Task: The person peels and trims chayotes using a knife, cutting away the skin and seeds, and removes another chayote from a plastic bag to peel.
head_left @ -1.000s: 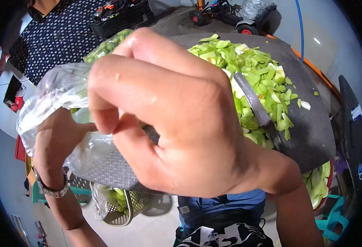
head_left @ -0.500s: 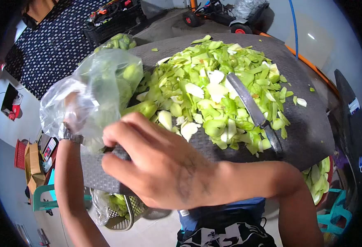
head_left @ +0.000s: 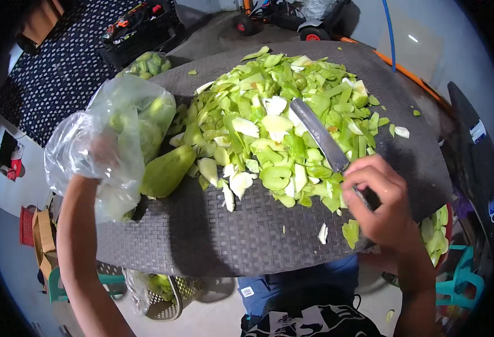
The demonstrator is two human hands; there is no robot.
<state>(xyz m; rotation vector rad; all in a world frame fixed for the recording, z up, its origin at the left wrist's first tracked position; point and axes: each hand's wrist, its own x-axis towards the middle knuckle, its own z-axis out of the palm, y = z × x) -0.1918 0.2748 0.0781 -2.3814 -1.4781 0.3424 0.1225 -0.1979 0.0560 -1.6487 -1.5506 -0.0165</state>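
Observation:
My left hand is inside a clear plastic bag at the table's left; the plastic and some blur hide its fingers. Green vegetables show through the bag. Just right of it lies a whole pale green chayote. A large heap of green peelings and white slices covers the middle of the table. On the heap's right side rests a knife, its blade pointing away from me. My right hand is closed around the knife's handle, most of which the fingers hide.
Everything lies on a dark woven-pattern table with a rounded edge. Another bag of green vegetables stands behind the left bag. Below the edge are a perforated basket, a green plastic stool and more green pieces in a container.
My right hand has moved from beside the bag to the right and taken hold of the knife's handle. The chayote now shows fully. My left hand is deeper in the bag.

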